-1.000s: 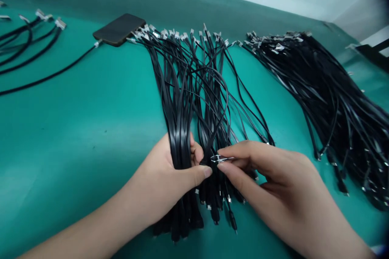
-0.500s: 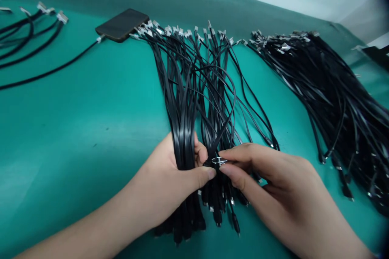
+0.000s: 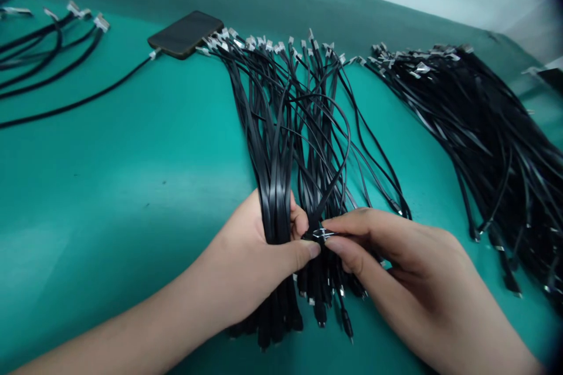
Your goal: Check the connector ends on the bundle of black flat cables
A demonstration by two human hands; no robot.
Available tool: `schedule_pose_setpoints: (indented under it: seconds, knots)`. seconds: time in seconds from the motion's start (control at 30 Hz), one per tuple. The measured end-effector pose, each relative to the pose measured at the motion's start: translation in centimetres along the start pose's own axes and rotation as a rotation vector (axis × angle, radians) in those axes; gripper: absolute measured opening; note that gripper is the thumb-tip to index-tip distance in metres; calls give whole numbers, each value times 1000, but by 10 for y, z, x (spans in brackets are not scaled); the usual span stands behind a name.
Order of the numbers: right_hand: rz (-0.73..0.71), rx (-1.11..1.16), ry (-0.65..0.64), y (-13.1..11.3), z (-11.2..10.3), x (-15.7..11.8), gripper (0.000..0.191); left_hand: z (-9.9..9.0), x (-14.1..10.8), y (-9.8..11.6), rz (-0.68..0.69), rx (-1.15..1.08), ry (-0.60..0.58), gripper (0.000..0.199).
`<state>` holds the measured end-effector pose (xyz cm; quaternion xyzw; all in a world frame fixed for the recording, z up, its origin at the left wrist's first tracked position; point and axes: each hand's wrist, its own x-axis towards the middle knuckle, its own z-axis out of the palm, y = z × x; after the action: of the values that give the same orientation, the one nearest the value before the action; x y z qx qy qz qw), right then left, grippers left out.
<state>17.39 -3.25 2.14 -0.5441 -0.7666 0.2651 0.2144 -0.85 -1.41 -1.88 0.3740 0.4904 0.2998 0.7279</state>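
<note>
My left hand (image 3: 250, 252) grips a thick bundle of flat black cables (image 3: 281, 129) around its middle, with the thumb pressed across the front. The metal-tipped connector ends fan out on the far side, and the other ends hang toward me. The thumb and fingertips of my right hand (image 3: 391, 252) pinch a small silver twist tie (image 3: 323, 234) on the bundle, right next to my left thumb. Part of the tie is hidden by those fingertips.
A second, larger pile of black cables (image 3: 479, 129) lies to the right on the green mat (image 3: 109, 187). A dark smartphone (image 3: 185, 34) lies at the far edge of the bundle, and several looser black cables (image 3: 44, 53) lie at the far left.
The silver tie looks shorter and closer around the bundle, with my right fingertips still on it. The whole scene has shifted slightly right and up in view.
</note>
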Motion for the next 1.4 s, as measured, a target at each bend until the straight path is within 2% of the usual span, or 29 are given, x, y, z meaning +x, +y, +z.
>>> schedule_pose_setpoints:
  seconds: [0.1, 0.17, 0.3, 0.4, 0.47, 0.57, 0.7, 0.87, 1.07, 1.2, 1.4]
  knots:
    - [-11, -29, -6, -1, -1, 0, 13, 0, 1, 2, -17, -2, 0, 25]
    - [4, -53, 35, 1, -2, -2, 12, 0, 2, 4, -13, 0, -4, 27]
    - [64, -48, 297, 5, -8, -7, 12, -3, 1, 6, 50, 25, -75, 21]
    - [58, 62, 388, 5, -8, -10, 18, -5, 1, 6, 69, -28, -96, 13]
    - [20, 156, 339, 4, -5, -11, 19, -5, 2, 6, 47, -73, -87, 15]
    - [-40, 274, 141, 1, 0, -11, 20, -5, 3, 6, 41, -77, -84, 26]
    - [13, 213, -109, 0, 6, -6, 20, -4, 3, 7, 53, -127, -49, 29]
    - [99, 207, -256, 0, 5, -1, 27, -4, 2, 5, 55, -158, -8, 33]
    - [116, 273, -447, -7, 3, -4, 27, -7, 3, -1, 118, -188, -55, 30]
    - [129, 303, -400, -7, 6, -4, 25, -8, 3, 0, 112, -206, -67, 29]
    - [137, 344, -82, 5, 5, 0, 29, -10, 0, 9, -16, -408, -150, 16]
